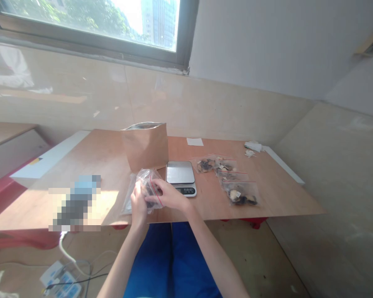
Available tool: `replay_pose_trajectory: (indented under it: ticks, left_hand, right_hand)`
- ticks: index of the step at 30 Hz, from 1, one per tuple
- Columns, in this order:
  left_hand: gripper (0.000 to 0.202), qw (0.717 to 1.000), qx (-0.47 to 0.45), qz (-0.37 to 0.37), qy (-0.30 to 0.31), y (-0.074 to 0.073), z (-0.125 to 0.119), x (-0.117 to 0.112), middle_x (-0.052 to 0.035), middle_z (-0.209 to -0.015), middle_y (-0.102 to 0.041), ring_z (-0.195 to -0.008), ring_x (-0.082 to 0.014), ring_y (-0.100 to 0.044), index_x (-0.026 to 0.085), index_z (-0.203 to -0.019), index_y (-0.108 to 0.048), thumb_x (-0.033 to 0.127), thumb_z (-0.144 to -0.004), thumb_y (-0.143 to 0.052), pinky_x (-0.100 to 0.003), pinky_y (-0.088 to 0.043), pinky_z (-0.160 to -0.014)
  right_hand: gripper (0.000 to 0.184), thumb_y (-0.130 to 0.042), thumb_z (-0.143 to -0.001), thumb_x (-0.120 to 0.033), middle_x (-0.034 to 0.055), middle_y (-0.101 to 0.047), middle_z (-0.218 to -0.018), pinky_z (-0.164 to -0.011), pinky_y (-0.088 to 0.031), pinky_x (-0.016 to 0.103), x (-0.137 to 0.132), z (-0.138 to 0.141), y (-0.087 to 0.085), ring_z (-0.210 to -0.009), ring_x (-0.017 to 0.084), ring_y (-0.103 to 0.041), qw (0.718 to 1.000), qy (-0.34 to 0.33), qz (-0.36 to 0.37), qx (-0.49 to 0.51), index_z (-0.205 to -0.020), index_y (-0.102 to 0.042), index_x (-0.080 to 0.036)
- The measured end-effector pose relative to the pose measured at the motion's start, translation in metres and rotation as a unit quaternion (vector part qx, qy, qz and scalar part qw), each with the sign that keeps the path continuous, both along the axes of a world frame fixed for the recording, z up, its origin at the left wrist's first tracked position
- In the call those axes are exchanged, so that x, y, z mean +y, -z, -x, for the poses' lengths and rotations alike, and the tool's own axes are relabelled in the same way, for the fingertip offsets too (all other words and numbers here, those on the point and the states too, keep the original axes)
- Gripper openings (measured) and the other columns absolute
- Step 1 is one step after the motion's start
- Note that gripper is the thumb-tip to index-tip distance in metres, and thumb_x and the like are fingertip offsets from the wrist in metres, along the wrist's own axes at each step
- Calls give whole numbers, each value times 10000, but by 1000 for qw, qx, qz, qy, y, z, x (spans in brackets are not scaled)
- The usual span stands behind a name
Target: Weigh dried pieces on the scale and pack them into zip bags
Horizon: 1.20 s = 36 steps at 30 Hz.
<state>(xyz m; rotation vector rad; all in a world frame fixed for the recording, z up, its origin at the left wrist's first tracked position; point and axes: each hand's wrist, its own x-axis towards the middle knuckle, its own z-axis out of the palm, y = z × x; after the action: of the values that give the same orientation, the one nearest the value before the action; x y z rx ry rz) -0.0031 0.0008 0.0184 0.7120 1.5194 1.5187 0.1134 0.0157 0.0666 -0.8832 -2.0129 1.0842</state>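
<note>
Status: the clear zip bag (148,188) w/ red seal strip, holding dark dried pieces, is in both hands, near the front edge of the bench (286,198), just left of the digital scale (180,178) and in front of the kraft paper pouch (144,147). L hand (139,203): fingers (136,191) curled around the bag's left side, clenched on the film. R hand (166,194): fingers (151,198) extended across the bag's front, grasping it at the red strip. Whether the seal is open or closed cannot be determined. Kraft pouch stands upright w/ top open, silver lining showing; contents not visible. Scale sits btwn the held bag and the right-hand group; readout too small to read. Three further clear zip bags (231,176) w/ similar dried pieces lie flat, overlapping, toward the bench's right edge. One flat clear bag (128,196) lies partly beneath the hands. Other items: white paper slip (194,142) near rear edge; crumpled white pieces (251,148) at rear right corner. Pixelated patch (76,203) hides an item at front left; identity unknown. White cable (70,254) runs below front left corner, on the floor.
</note>
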Motion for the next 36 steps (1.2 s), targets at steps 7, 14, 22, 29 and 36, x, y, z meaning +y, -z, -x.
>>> replay_pose_trajectory:
  ticks: [7, 14, 22, 29, 36]
  left_hand:
    - [257, 1000, 4, 10, -26, -2, 3, 2, -3, -776, -632, -704, -156, -608, 202, -866, -618, 408, -773, -494, -260, -476, -641]
    - [303, 999, 22, -20, -17, -20, -9, -5, -23, -843, -668, -803, -186, -622, 177, -962, -638, 352, -757, -499, -277, -482, -704]
    - [323, 997, 60, 29, -46, -26, -17, -3, -34, -784, -647, -765, -192, -604, 176, -869, -623, 370, -832, -367, -294, -459, -687]
    - [261, 993, 83, 50, -62, -14, -10, 5, 2, -680, -557, -697, -169, -562, 196, -804, -544, 362, -842, -347, -269, -439, -615]
    - [187, 986, 153, 41, -56, -5, 2, 14, -12, -712, -513, -739, -177, -525, 201, -707, -486, 293, -819, -367, -294, -439, -665]
  right_hand:
    - [281, -644, -758, -284, 11, -591, -901, -701, -511, 271, -6, 7, -1, -779, 144, -599, 999, 13, 27, 19, -992, -515, -197]
    - [399, -650, -742, -326, 7, -601, -879, -709, -514, 279, -1, 11, 8, -804, 152, -605, 994, 44, 89, 39, -1066, -463, -188]
    - [205, -542, -839, -303, 22, -657, -947, -806, -489, 316, 1, 21, 17, -876, 174, -622, 992, 95, 67, 44, -1021, -557, -212]
    - [116, -528, -812, -226, 43, -631, -911, -735, -480, 316, -7, 26, 17, -830, 203, -626, 982, 185, -12, -29, -922, -495, -211]
    - [148, -512, -823, -241, 47, -645, -864, -712, -475, 318, 4, 22, 14, -815, 220, -635, 970, 231, -53, -54, -963, -467, -220]
